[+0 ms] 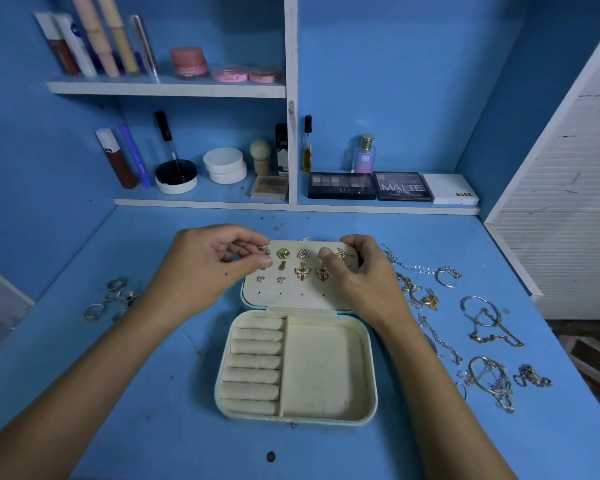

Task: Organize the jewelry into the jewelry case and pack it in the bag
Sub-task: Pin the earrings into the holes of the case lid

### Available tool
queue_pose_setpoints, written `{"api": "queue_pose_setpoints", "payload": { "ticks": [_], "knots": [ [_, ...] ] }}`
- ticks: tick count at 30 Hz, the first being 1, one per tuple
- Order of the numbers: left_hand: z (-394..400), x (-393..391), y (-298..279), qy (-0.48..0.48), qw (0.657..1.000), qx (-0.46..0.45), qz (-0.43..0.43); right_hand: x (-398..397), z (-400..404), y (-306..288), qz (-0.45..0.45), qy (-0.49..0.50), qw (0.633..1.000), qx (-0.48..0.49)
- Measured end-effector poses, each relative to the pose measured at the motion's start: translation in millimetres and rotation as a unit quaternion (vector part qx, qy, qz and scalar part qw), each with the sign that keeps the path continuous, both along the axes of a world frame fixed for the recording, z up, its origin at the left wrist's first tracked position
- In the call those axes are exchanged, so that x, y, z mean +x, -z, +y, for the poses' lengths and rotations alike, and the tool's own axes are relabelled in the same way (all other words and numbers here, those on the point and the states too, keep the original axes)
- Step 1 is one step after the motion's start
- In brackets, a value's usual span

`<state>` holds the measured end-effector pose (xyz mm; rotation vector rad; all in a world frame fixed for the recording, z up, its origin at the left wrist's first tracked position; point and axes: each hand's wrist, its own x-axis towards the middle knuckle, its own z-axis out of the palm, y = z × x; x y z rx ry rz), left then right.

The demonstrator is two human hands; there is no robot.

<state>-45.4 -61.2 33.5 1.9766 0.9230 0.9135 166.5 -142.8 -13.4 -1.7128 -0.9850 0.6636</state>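
A pale jewelry case (326,368) lies open on the blue desk, its lid panel (291,292) tipped back and studded with several earrings (303,271). My left hand (205,268) pinches a small earring (265,251) at the panel's upper left corner. My right hand (364,275) grips the panel's upper right edge, thumb on its face. The ring rolls and the square compartment hold nothing. Several rings (113,297) lie left of the case. Chains and bracelets (482,327) are spread to its right. No bag is in view.
Shelves behind the desk carry cosmetics: tubes and pink jars (187,62) above, eyeshadow palettes (342,186) and a perfume bottle (363,154) below. A white slatted panel (568,202) borders the right side. Bare desk lies in front of the case.
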Motion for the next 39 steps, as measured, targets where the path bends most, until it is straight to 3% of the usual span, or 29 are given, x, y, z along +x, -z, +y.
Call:
{"api": "queue_pose_setpoints", "payload": {
  "ticks": [8, 24, 39],
  "knots": [
    [-8.0, 2.9, 4.9, 0.004, 0.999, 0.045, 0.021, -1.4, 1.3, -0.1, -0.008, 0.000, 1.000, 0.001],
    [-9.9, 24.5, 25.6, 0.031, 0.953, 0.280, 0.109, -3.1, 4.5, 4.4, -0.017, 0.001, 1.000, -0.010],
    [-13.2, 42.7, 39.4, -0.056, 0.933, 0.312, 0.170, -1.5, 5.3, 4.5, -0.041, 0.004, 0.999, -0.003]
  ]
}}
